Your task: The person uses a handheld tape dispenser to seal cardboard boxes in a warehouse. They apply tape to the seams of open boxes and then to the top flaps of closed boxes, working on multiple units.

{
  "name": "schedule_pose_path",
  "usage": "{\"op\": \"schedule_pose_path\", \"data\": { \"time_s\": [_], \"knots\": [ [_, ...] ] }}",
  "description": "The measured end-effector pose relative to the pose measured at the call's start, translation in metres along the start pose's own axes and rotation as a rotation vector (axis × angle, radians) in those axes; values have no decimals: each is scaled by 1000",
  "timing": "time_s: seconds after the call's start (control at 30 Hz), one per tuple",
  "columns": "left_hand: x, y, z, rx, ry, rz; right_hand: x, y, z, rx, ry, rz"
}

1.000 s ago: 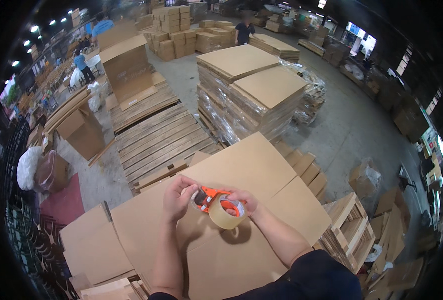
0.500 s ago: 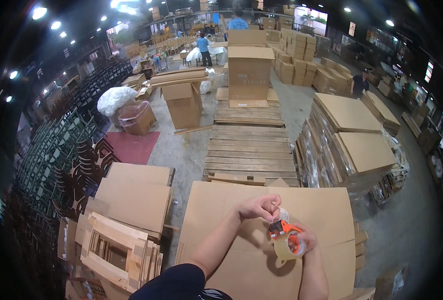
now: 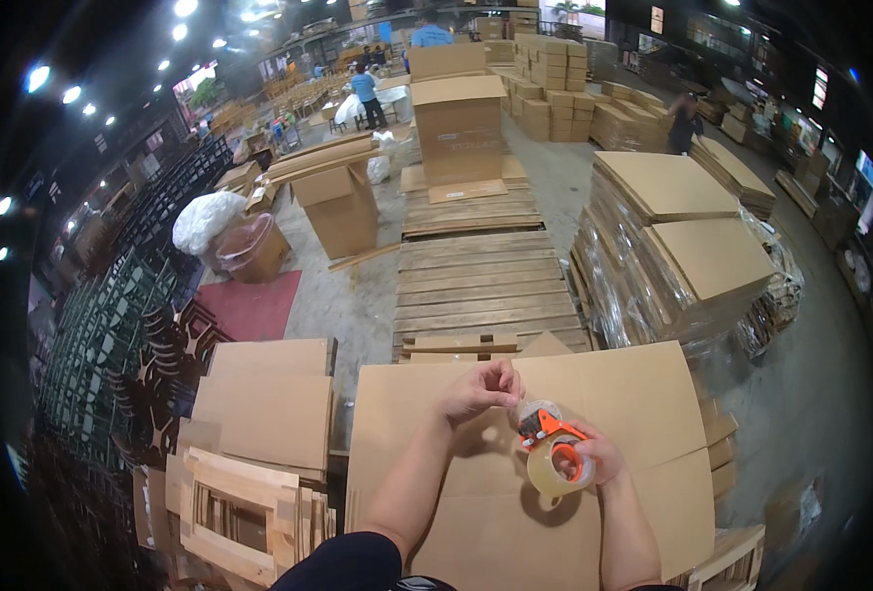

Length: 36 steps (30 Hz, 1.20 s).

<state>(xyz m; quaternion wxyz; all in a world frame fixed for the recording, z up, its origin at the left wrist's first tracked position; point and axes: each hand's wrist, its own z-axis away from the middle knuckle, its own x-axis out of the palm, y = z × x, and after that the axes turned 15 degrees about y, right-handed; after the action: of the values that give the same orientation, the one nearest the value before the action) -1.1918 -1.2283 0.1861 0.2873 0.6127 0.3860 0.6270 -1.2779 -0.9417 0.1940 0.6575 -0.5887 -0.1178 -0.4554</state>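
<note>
An orange tape dispenser (image 3: 551,427) with a roll of clear, yellowish packing tape (image 3: 549,471) is gripped in my right hand (image 3: 599,455). Just beyond its front end, the fingers of my left hand (image 3: 481,390) are pinched together. A pale, see-through patch of tape (image 3: 540,408) shows between those fingers and the dispenser; its exact edge is hard to make out. Both hands are above a large flat cardboard sheet (image 3: 397,419), which has fold lines and lies right in front of me.
Left of the sheet are stacked cardboard pieces (image 3: 274,399) and wooden frames (image 3: 200,492). Ahead lies a slatted wooden platform (image 3: 481,281) bearing a tall carton (image 3: 459,133). At right stands a wrapped cardboard stack (image 3: 668,187). People work farther back.
The view has shifted, so the surroundings sit differently in it. Both hands appear slightly farther left, with the dispenser still in my right hand and the left fingers still pinched by its front.
</note>
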Motion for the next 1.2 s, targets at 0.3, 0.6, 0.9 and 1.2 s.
{"op": "schedule_pose_path", "data": {
  "time_s": [0.3,0.6,0.9,1.2],
  "knots": [
    [11,-16,-3,108,574,24,-13,10,11,-17,10,-111],
    [51,-15,13,-136,218,19,-30,15,14,-147,106,-131],
    [53,-29,18,-128,230,-144,-20,15,16,-87,13,-64],
    [25,-16,19,-162,-8,-136,-13,13,19,-68,70,-4]
  ]
}}
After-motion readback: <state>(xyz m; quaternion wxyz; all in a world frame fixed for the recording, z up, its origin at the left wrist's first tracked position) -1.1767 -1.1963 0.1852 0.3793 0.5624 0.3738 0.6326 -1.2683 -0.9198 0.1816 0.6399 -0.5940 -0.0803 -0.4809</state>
